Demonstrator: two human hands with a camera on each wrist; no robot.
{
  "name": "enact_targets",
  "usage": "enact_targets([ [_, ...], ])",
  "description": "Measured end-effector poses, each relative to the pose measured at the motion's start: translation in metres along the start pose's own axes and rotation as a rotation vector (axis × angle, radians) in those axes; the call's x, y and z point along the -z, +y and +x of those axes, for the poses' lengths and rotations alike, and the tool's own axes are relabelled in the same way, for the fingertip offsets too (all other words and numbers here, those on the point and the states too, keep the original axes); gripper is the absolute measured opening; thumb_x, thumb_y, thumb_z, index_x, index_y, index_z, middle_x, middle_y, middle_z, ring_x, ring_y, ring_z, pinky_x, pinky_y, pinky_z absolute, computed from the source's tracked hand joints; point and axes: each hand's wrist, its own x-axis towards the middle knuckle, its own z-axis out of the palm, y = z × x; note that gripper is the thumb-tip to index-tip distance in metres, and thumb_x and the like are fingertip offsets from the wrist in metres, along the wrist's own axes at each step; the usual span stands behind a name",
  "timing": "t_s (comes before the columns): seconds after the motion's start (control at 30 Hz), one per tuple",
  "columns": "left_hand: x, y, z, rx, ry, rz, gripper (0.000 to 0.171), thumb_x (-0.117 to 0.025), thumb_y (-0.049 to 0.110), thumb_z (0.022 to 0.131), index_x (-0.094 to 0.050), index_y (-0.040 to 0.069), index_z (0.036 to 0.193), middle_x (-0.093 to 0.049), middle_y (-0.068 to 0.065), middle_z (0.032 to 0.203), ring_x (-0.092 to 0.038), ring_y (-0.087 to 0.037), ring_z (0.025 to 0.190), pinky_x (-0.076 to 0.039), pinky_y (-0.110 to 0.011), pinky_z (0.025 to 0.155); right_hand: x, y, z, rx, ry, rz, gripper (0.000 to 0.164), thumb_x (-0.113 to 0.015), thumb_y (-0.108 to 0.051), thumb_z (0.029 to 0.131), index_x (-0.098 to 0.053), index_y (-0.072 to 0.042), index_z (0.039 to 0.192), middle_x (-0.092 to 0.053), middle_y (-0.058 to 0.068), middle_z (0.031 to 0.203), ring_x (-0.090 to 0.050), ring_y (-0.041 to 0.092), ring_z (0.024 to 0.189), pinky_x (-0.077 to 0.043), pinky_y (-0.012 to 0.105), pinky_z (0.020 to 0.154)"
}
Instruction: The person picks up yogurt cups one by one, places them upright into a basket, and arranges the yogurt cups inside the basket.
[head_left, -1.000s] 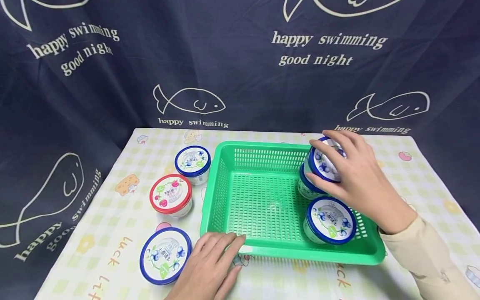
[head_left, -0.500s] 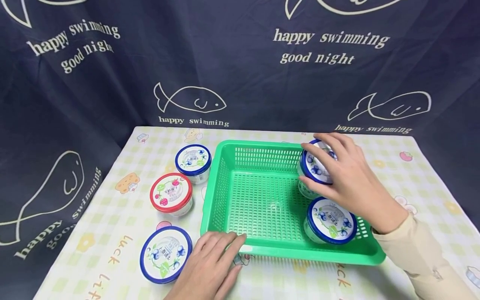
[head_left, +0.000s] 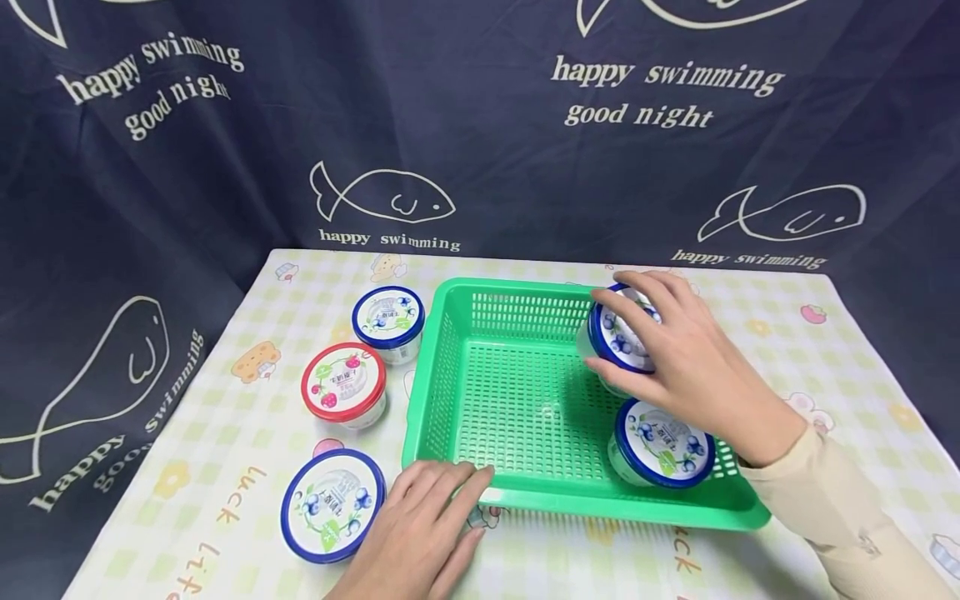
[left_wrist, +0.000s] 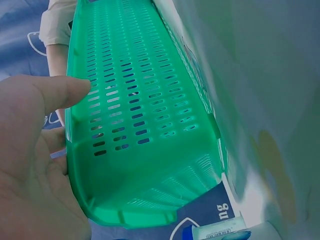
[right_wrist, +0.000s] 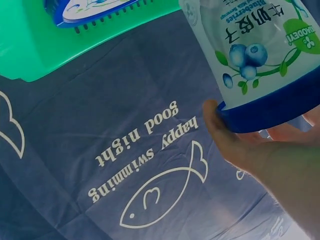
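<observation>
My right hand (head_left: 697, 358) grips a blue-lidded yogurt cup (head_left: 624, 337) by its lid, above the basket's right side; blueberries show on this yogurt cup's (right_wrist: 255, 55) label in the right wrist view. Beneath it another cup is almost wholly hidden. A second blue-lidded cup (head_left: 663, 442) stands in the front right of the green basket (head_left: 600, 502). On the basket's front left rim lies my left hand (head_left: 420, 525). In the left wrist view, the left hand's thumb (left_wrist: 65, 92) is on the outer side of the rim and its other fingers go behind it.
Left of the basket stand a red-lidded cup (head_left: 345, 383) and two blue-lidded cups, one behind (head_left: 387, 317) and one in front (head_left: 332, 506). A checked cloth (head_left: 210, 417) covers the table. A dark blue curtain (head_left: 480, 125) hangs behind.
My right hand has moved left and slightly down with the blue-lidded cup, covering more of the cup beneath. My left hand stays on the basket rim.
</observation>
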Motion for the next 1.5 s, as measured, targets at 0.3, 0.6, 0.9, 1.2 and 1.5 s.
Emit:
enact_targets([
  [0.3,0.000,0.000,0.000,-0.011,-0.007,0.006,0.056,-0.063,0.032,0.094,-0.048,0.013,0.145,-0.057,0.000,0.130,-0.052,-0.016,0.121,-0.031,-0.037,0.107,-0.004,-0.004,0.007,0.013,-0.014,0.002,0.063,-0.063,-0.051,0.090,-0.058,-0.008,0.135,-0.051,0.019,0.138,-0.044,0.039,0.125,-0.036,0.056,0.102],
  [0.6,0.000,0.000,0.000,-0.009,-0.008,0.016,0.057,-0.063,0.033,0.094,-0.049,0.013,0.145,-0.058,0.000,0.130,-0.053,-0.016,0.119,-0.032,-0.037,0.106,-0.010,-0.004,0.010,0.025,-0.022,-0.009,0.062,-0.062,-0.051,0.090,-0.058,-0.009,0.135,-0.052,0.020,0.137,-0.046,0.039,0.124,-0.039,0.057,0.098],
  [0.9,0.000,0.000,0.001,-0.008,-0.004,0.011,0.050,-0.055,0.035,0.099,-0.050,0.013,0.144,-0.058,0.000,0.129,-0.053,-0.016,0.119,-0.033,-0.037,0.106,-0.014,-0.008,0.014,0.012,-0.071,-0.018,0.063,-0.065,-0.050,0.088,-0.057,-0.012,0.137,-0.051,0.017,0.137,-0.045,0.037,0.126,-0.040,0.055,0.099],
  [1.2,0.000,0.000,0.000,0.000,-0.018,0.014,0.052,-0.060,0.034,0.096,-0.051,0.012,0.143,-0.058,0.000,0.130,-0.053,-0.016,0.119,-0.033,-0.037,0.105,-0.023,-0.010,0.017,0.012,-0.113,-0.032,0.065,-0.066,-0.052,0.088,-0.055,-0.013,0.139,-0.050,0.018,0.137,-0.044,0.036,0.125,-0.041,0.056,0.097],
  [1.5,0.004,0.002,0.000,0.061,-0.097,0.009,0.054,-0.062,0.035,0.094,-0.052,0.016,0.143,-0.056,0.004,0.133,-0.050,-0.012,0.123,-0.032,-0.033,0.108,-0.028,-0.010,0.017,0.011,-0.133,-0.031,0.065,-0.065,-0.053,0.088,-0.055,-0.014,0.139,-0.050,0.017,0.138,-0.043,0.035,0.127,-0.042,0.057,0.097],
])
